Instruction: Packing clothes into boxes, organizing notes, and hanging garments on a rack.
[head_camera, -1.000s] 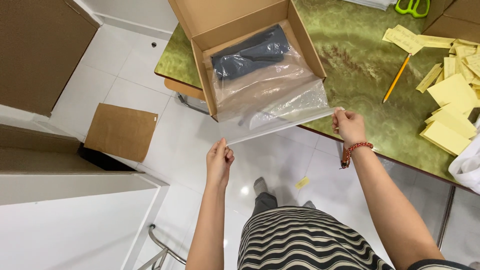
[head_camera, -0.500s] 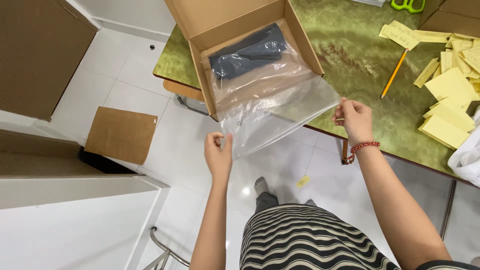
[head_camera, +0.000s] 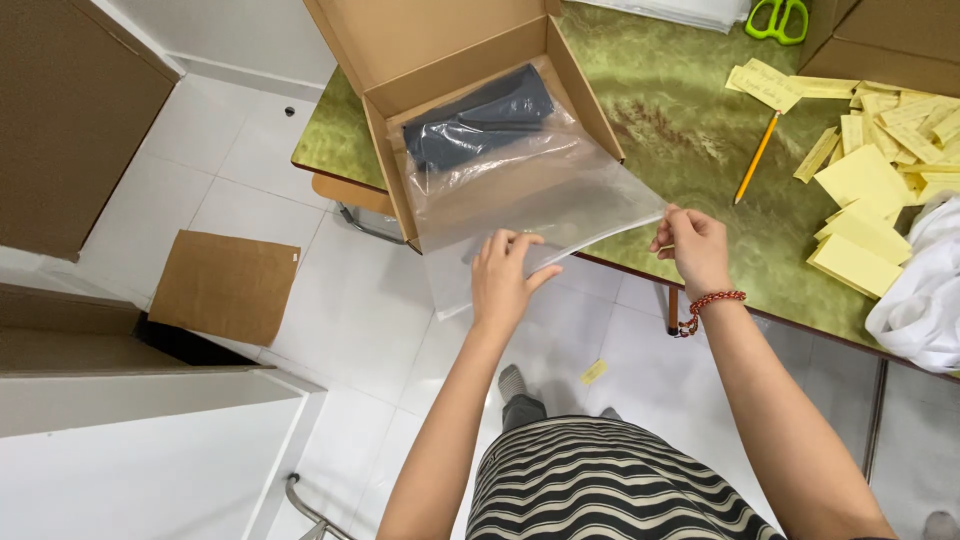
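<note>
A clear plastic bag (head_camera: 520, 200) with dark folded fabric (head_camera: 480, 125) in its far end lies half inside an open cardboard box (head_camera: 440, 50) at the edge of a green table (head_camera: 680, 130). The bag's near end hangs over the table edge. My left hand (head_camera: 505, 275) lies on the bag's near edge, fingers spread over the plastic. My right hand (head_camera: 695, 245), with a red bead bracelet at the wrist, pinches the bag's right corner.
Yellow paper slips (head_camera: 870, 190) and a pencil (head_camera: 757, 157) lie on the table's right side, with white cloth (head_camera: 925, 290) at the right edge and green scissors (head_camera: 780, 18) at the back. A cardboard flap (head_camera: 225, 285) lies on the white tiled floor.
The bag, held stretched in the air between both hands, has come down toward the box. My left hand has moved right onto the bag's near edge.
</note>
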